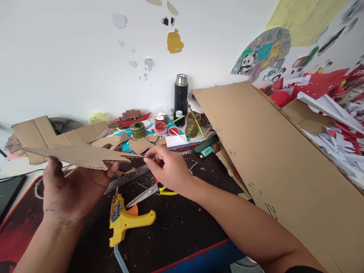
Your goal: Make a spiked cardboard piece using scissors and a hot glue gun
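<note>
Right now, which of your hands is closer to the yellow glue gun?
Left. The left hand holds the cardboard cutout just beside the glue gun; the right hand is above it, farther back.

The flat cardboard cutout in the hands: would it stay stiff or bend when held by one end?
The cardboard cutout probably stays fairly stiff: it spans level from the left hand. Its thin pointed tip, pinched by the right hand, likely creases easily. Probably light.

Bright, even daylight; soft shadows, wide-angle edge distortion.

Your right hand (167, 168) covers the scissors' (142, 196) handles, the big cardboard sheet (284, 159) runs off the frame's right and bottom, and the jar (160, 128) labels are too small to read.
</note>
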Action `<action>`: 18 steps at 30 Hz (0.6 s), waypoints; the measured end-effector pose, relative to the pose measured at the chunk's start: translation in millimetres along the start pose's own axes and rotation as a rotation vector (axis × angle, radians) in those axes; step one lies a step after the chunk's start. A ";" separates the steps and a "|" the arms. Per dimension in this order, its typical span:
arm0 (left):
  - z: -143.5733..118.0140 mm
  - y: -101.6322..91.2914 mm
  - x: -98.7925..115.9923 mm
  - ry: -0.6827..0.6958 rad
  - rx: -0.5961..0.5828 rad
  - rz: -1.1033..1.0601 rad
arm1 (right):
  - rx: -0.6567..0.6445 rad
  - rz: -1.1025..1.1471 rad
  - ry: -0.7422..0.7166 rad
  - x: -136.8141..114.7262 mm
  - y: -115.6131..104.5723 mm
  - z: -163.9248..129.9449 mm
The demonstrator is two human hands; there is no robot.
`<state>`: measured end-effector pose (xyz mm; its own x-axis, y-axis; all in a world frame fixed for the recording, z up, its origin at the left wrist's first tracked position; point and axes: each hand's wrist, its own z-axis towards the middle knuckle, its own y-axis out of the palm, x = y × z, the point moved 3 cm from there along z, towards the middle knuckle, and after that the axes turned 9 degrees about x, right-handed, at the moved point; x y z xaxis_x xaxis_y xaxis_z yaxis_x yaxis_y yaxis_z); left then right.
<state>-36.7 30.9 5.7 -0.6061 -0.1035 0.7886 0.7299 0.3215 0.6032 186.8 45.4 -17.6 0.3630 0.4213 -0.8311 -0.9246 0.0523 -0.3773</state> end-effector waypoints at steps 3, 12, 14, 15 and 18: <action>1.8 -3.7 2.1 0.013 0.007 0.009 | 0.005 0.033 0.022 -0.2 -0.7 1.0; 3.2 -5.2 4.4 0.013 -0.006 -0.009 | -0.030 0.180 0.145 3.6 -0.6 3.9; 2.5 -3.9 4.8 0.020 0.007 -0.014 | -0.059 0.227 0.190 5.5 2.4 3.4; 2.0 -3.2 4.9 0.021 0.012 -0.016 | -0.077 0.245 0.212 6.3 3.9 3.2; 0.6 -1.3 5.7 0.028 0.010 -0.021 | -0.137 0.248 0.260 7.2 7.5 2.7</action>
<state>-41.4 30.5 9.4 -0.6121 -0.1370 0.7788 0.7137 0.3284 0.6187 182.2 51.2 -25.3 0.1636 0.1617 -0.9732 -0.9704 -0.1516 -0.1883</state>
